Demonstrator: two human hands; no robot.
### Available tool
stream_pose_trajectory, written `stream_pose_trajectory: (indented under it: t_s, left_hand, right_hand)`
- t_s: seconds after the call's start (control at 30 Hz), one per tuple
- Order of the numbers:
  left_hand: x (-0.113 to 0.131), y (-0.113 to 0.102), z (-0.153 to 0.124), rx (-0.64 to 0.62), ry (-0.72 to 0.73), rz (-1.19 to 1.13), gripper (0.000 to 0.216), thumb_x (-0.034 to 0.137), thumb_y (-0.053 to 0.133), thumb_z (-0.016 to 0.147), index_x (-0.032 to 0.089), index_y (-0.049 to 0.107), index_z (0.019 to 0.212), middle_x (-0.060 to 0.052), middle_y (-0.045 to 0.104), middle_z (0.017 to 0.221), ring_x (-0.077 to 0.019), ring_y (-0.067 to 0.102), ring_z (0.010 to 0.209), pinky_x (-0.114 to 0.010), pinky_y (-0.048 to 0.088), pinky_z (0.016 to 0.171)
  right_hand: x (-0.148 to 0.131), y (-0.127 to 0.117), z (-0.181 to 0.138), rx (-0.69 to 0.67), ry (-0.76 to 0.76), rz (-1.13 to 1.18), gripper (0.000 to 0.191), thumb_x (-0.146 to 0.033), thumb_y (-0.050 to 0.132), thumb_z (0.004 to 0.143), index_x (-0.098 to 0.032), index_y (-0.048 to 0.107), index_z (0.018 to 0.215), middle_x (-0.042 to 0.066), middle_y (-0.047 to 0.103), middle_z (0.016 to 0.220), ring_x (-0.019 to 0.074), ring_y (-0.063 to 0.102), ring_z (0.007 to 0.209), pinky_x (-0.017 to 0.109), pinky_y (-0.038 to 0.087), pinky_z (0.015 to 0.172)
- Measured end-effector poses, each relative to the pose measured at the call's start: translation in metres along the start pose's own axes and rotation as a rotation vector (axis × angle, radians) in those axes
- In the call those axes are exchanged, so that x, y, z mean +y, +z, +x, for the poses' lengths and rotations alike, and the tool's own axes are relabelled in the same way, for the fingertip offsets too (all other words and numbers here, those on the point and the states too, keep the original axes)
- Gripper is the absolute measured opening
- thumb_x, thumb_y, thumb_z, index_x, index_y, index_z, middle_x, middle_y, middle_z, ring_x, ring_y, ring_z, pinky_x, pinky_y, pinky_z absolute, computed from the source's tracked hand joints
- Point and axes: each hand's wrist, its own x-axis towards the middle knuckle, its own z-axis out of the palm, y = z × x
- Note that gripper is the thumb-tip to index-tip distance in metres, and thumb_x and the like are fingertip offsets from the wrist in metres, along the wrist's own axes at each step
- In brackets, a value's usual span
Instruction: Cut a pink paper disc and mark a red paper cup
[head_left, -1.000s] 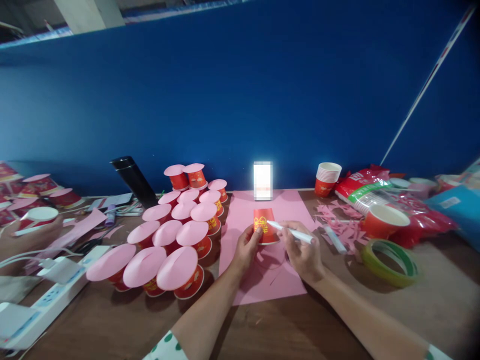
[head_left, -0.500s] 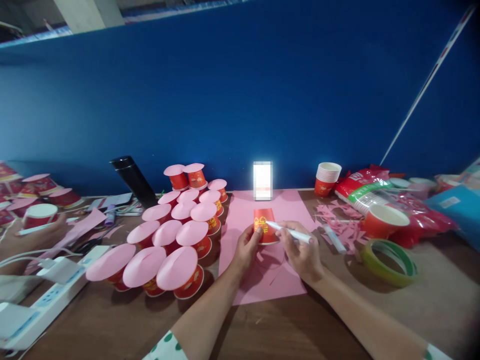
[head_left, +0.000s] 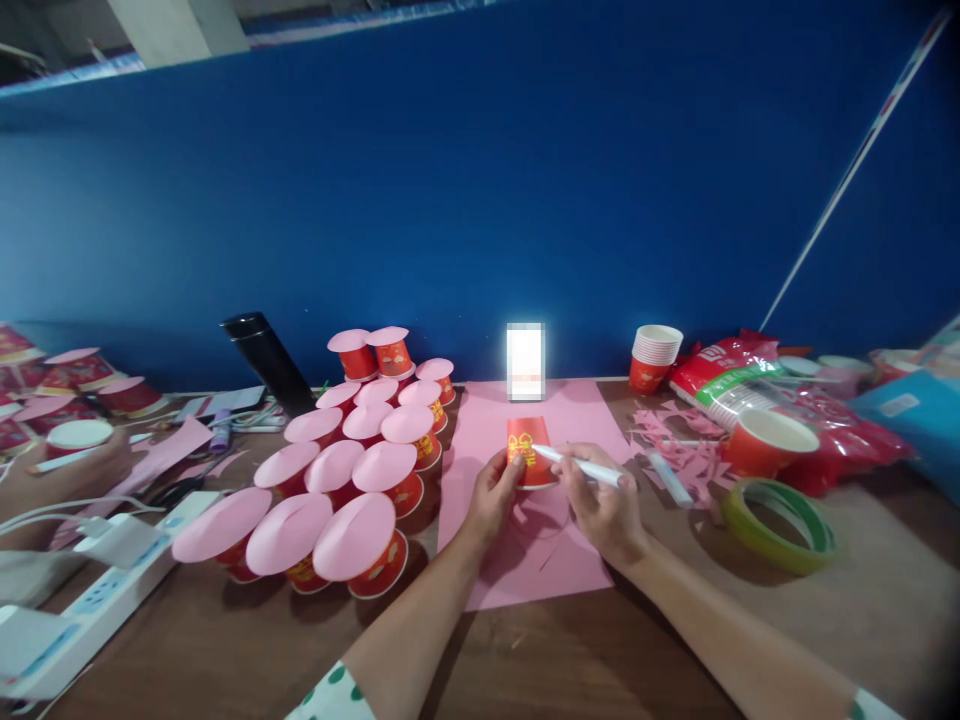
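Observation:
A red paper cup (head_left: 535, 462) with yellow lettering is upside down over the pink paper sheet (head_left: 480, 570). My left hand (head_left: 493, 492) grips the cup's left side, thumb on its front. In my right hand (head_left: 606, 508) is a white pen (head_left: 592, 468), its tip pointing left at the cup's lettering; I cannot tell whether it touches. Drawn curves show on the sheet below the cup. Left of the sheet stand several upturned red cups topped with pink paper discs (head_left: 354, 536).
Pink paper scraps (head_left: 686, 440), a roll of tape (head_left: 780, 525), a red paper cup (head_left: 772, 445) and a stack of cups (head_left: 654, 360) are on the right. To the left are a black bottle (head_left: 266, 360), a power strip (head_left: 105, 600) and another person's hand (head_left: 75, 480) with a cup.
My pen tip has shifted slightly by the cup's lettering, while my left hand and the cup stay in place. At the far left, the other person's hand and cup have moved a little.

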Motion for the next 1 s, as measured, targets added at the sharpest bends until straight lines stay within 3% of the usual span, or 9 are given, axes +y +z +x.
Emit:
stream_pose_trajectory:
  t_s: [0.53,0.73,1.0]
  left_hand:
    - [0.004,0.001,-0.001,0.001,-0.01,-0.03,0.036,0.039,0.063,0.08,0.014,0.062,0.106,-0.01,0.069,0.099,-0.0228,0.065,0.093,-0.037,0.051,0.084]
    - [0.004,0.001,-0.001,0.009,0.014,-0.061,0.031,0.039,0.063,0.08,0.013,0.063,0.097,-0.008,0.069,0.09,-0.0221,0.064,0.094,-0.035,0.05,0.083]
    - [0.001,-0.005,-0.001,0.053,0.034,-0.09,0.031,0.041,0.06,0.082,0.018,0.059,0.103,-0.005,0.067,0.094,-0.0199,0.063,0.095,-0.033,0.048,0.086]
  right_hand:
    - [0.0,-0.002,0.003,0.051,0.015,-0.003,0.018,-0.022,0.044,0.093,-0.018,0.059,0.083,0.004,0.065,0.072,0.015,0.063,0.065,0.026,0.052,0.066]
    - [0.004,0.0,0.001,0.086,0.089,0.125,0.016,-0.023,0.047,0.092,-0.018,0.06,0.101,0.005,0.066,0.08,0.0153,0.064,0.067,0.028,0.053,0.067]
    - [0.014,0.006,0.003,0.069,0.021,0.054,0.02,-0.022,0.046,0.092,-0.019,0.055,0.11,0.008,0.066,0.094,0.019,0.065,0.085,0.034,0.052,0.08]
